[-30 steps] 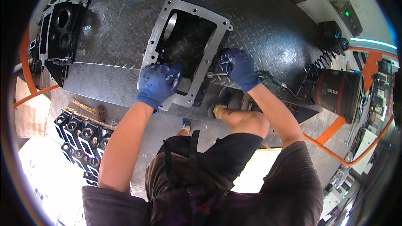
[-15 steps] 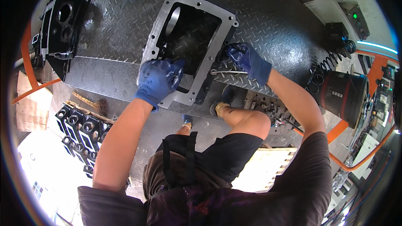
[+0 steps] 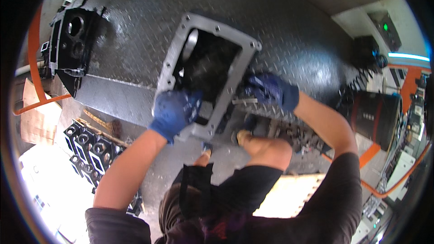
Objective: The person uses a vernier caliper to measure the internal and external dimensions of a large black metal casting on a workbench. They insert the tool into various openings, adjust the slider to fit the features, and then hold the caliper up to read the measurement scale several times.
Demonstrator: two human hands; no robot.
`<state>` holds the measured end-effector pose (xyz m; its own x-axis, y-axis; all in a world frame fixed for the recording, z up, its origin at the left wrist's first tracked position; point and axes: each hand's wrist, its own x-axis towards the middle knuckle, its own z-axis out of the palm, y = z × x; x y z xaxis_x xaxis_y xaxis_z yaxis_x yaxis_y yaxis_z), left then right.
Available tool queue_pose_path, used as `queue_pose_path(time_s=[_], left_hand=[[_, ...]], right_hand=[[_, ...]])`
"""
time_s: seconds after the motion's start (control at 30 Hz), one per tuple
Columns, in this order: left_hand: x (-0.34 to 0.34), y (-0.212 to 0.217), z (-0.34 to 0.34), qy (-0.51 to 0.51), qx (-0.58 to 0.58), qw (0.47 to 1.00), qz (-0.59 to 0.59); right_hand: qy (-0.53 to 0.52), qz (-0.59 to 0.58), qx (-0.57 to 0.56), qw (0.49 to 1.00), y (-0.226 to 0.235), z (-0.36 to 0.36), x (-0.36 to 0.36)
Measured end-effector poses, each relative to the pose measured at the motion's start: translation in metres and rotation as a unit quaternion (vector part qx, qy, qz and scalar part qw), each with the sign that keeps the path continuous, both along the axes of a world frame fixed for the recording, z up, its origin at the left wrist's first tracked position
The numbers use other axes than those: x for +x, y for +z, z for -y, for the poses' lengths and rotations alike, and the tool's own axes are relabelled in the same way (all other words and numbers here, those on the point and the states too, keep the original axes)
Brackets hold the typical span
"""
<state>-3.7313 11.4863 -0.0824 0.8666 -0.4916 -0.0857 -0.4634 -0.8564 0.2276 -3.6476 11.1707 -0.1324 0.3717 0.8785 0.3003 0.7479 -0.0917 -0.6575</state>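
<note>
A grey cast-metal housing [image 3: 178,52] with an open rectangular flange and bolt holes lies on a dark checker-plate bench [image 3: 271,22]. My left hand [image 3: 174,110], in a blue glove, grips the near rim of the housing's flange. My right hand [image 3: 266,89], also blue-gloved, is closed on the housing's right side, next to a thin metal piece [image 3: 244,101] that sticks out below it. The dark inside of the housing shows a round bore at its far left.
A black housing [image 3: 72,45] stands at the bench's left end. Several black castings [image 3: 90,149] lie stacked on the floor at lower left. A dark red-banded cylinder [image 3: 373,115] and coiled hose sit at right. Orange rails border both sides.
The grey housing has slid a little toward the bench's near edge, and both hands moved with it. My right hand has shifted lower along the housing's right side.
</note>
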Motion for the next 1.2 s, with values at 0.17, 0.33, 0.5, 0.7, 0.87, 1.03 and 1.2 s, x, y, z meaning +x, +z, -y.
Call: queue_pose_path(time_s=[0.17, 0.33, 0.5, 0.7, 0.87, 1.03, 1.2], left_hand=[[-0.003, 0.014, -0.012, -0.013, -0.052, 0.999, 0.008], [-0.021, 0.015, -0.036, -0.053, -0.035, 0.998, 0.026], [-0.002, 0.016, -0.036, -0.101, -0.006, 0.992, -0.078], [-0.023, -0.014, -0.020, 0.025, -0.149, 0.986, -0.069], [0.001, -0.004, -0.002, -0.045, -0.198, 0.972, 0.116], [-0.023, 0.007, -0.001, 0.025, -0.436, 0.900, -0.003], [-0.121, 0.097, 0.064, -0.048, -0.602, 0.748, -0.274]], right_hand=[[-0.049, -0.295, -0.081, 0.951, 0.033, -0.018, -0.005], [0.007, -0.304, -0.105, 0.947, 0.049, -0.041, -0.013], [-0.043, -0.606, -0.083, 0.790, 0.032, -0.027, -0.003], [-0.177, -0.620, 0.020, 0.764, -0.054, 0.011, -0.038], [-0.499, -0.580, 0.367, 0.529, 0.036, 0.054, -0.093], [-0.556, -0.432, 0.472, 0.531, 0.096, 0.045, -0.292], [-0.642, -0.281, 0.212, 0.681, 0.182, -0.015, -0.408]])
